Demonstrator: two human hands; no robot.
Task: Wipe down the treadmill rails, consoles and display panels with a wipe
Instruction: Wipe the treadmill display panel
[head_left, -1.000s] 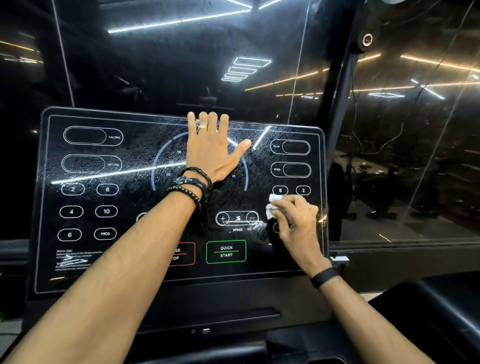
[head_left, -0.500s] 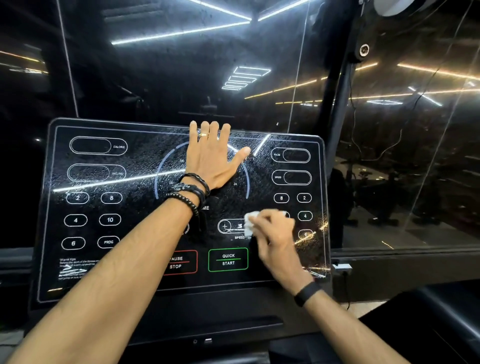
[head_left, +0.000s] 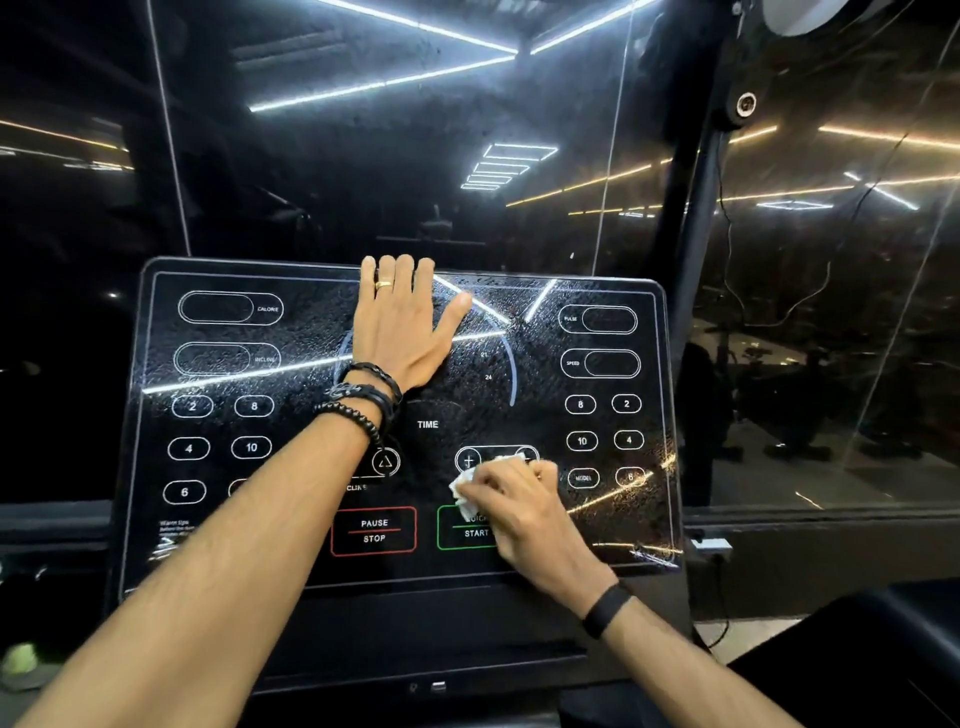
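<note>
While left hand (head_left: 402, 332) lies flat, right hand (head_left: 519, 504) grips wipe (head_left: 462, 488) beneath its fingers.

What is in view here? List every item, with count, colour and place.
display panel: one, black with white markings, centre, tilted toward the camera
PAUSE STOP button: one, red outline, lower middle of panel
QUICK START button: one, green outline, partly under the right hand
wipe: one, white, on the panel
glass wall: dark, reflecting ceiling lights, behind the panel
bracelets: three, black, left wrist
ring: one, gold, left finger
wristband: one, black, right wrist
left hand: flat on upper panel
right hand: grips the wipe
</note>
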